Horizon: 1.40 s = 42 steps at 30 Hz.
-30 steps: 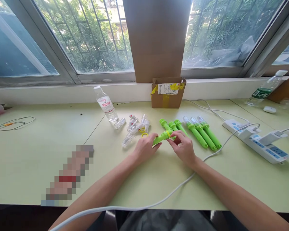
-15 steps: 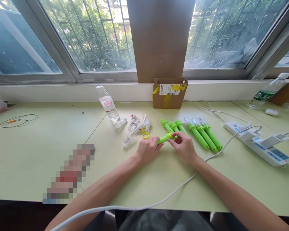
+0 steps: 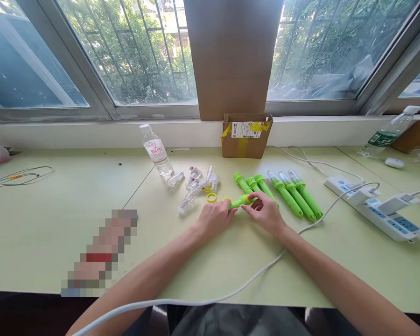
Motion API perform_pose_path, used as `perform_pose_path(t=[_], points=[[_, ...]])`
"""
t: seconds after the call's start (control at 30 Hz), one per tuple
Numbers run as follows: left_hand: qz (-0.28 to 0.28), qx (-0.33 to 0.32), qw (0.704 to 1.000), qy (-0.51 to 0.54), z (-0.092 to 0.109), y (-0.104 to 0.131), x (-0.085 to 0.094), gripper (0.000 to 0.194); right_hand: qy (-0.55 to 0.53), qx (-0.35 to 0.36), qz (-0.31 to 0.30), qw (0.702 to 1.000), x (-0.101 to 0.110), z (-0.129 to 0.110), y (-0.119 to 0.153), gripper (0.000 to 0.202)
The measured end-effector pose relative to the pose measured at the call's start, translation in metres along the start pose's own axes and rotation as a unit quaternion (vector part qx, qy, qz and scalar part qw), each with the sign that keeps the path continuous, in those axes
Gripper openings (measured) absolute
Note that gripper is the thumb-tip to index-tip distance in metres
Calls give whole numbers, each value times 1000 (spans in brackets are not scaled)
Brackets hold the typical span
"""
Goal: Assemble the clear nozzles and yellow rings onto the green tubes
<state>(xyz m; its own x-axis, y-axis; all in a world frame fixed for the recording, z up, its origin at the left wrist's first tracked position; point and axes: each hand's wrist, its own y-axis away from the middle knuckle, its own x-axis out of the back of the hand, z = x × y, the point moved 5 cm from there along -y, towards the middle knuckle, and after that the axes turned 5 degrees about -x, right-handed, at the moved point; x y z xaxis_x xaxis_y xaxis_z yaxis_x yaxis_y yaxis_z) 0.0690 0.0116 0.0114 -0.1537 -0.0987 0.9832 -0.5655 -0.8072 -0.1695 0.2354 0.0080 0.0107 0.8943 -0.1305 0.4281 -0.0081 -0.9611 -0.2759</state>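
Observation:
My left hand [image 3: 215, 218] is closed round the body of a green tube [image 3: 236, 203], which lies level above the table. At its right end, by a yellow ring [image 3: 245, 199], the fingers of my right hand [image 3: 265, 213] are pinched on the tube. Behind my hands lie green tubes without clear tops [image 3: 243, 183]. To the right are three green tubes with clear tops [image 3: 290, 198]. Clear plastic parts [image 3: 195, 184] form a loose pile left of centre, with a yellow ring [image 3: 212, 197] in front.
A water bottle [image 3: 157, 151] stands behind the clear parts. Near the window is a cardboard box [image 3: 247, 136]. A power strip [image 3: 374, 209] lies at the right, and a white cable [image 3: 252, 278] crosses under my right forearm. A pixelated object [image 3: 101, 254] lies at the left.
My right fingers have shifted slightly on the end of the tube. A yellow ring just behind my left fingers now shows. Little else differs.

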Motion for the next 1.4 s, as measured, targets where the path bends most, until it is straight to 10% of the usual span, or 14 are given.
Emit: perform_pose_path(t=[0.63, 1.23, 1.4], points=[[-7, 46, 986, 157, -15, -4, 11, 41, -3, 13, -22, 1000, -5, -1, 0, 20], [-103, 101, 858, 494, -16, 4, 11, 44, -29, 76, 30, 996, -1, -16, 7, 14], [-26, 66, 904, 421, -14, 2, 19, 41, -6, 108, 70, 992, 3, -19, 10, 13]])
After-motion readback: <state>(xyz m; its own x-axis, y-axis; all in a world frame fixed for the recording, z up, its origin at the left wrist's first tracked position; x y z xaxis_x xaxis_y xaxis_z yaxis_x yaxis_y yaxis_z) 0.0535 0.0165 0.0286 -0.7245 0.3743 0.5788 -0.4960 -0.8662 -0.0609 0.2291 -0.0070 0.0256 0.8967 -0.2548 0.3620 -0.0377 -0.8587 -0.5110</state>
